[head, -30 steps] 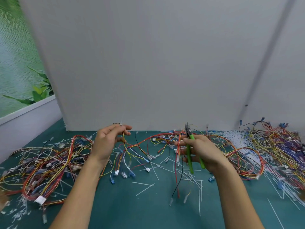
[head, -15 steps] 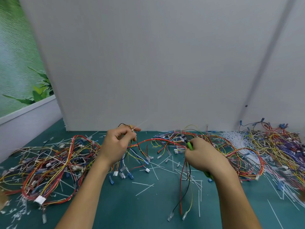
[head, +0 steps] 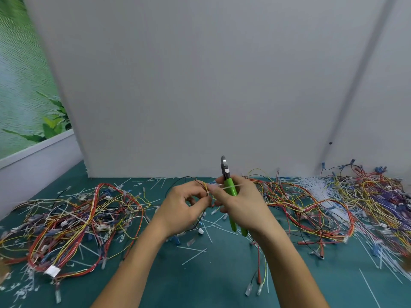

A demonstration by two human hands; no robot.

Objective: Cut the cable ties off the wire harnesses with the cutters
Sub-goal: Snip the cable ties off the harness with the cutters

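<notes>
My right hand (head: 241, 203) grips the green-handled cutters (head: 229, 185), whose steel jaws point straight up and are closed. Its fingertips also pinch a white cable tie (head: 224, 187) that lies across the handle. My left hand (head: 183, 207) holds a thin bundle of yellow, red and black wires (head: 205, 188) just left of the tie's small white head. The two hands touch above the middle of the green mat. Loose wire ends with connectors hang down under my right wrist.
A tangled heap of harnesses (head: 73, 221) lies on the left of the mat, another heap (head: 364, 201) on the right. Cut white ties (head: 193, 256) are scattered over the green mat (head: 211, 285). A grey partition wall (head: 200, 85) stands right behind.
My right hand has turned the cutters upright and come left to meet the left hand, which moved right. The harness is now bunched between both hands, a tie pinched at the cutters.
</notes>
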